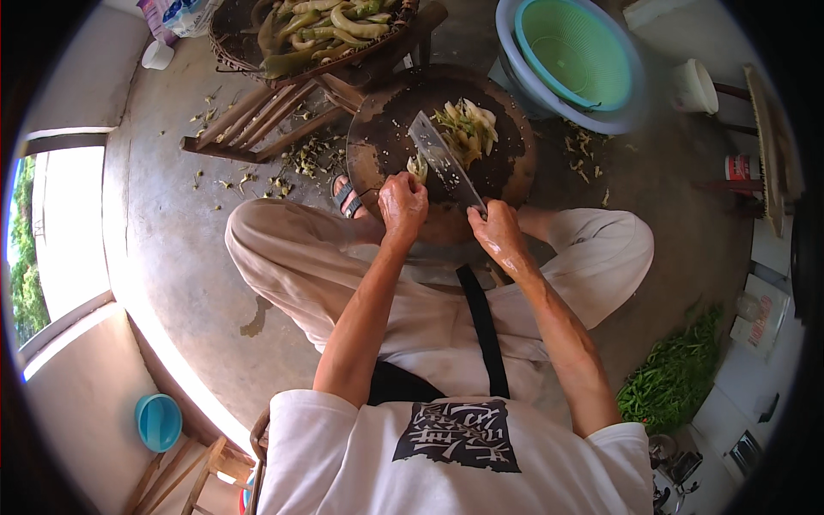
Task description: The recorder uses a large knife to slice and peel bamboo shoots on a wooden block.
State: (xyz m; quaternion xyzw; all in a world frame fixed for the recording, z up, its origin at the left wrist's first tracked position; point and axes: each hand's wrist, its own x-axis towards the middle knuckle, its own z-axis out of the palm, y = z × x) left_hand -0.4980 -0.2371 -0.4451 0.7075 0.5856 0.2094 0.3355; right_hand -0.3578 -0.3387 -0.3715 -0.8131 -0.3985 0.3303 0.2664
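Observation:
My right hand (500,233) is wrapped round the handle of a cleaver (444,160), whose broad blade slants up and to the left over a round wooden chopping board (378,129). Left of the blade, my left hand (402,204) has its fingers curled against a pale green pepper (417,167), much of it covered by the fingers. A pile of cut pale peppers (468,130) lies on the board on the other side of the blade. Small seeds dot the board's dark, worn surface.
Whole pale peppers (330,30) fill a woven basket (225,53) beyond the board, by a slatted wooden stool (257,124). A green colander (571,51) sits in a blue basin (631,99) at far right. Pepper stems (309,159) litter the floor; green chillies (674,378) lie at right.

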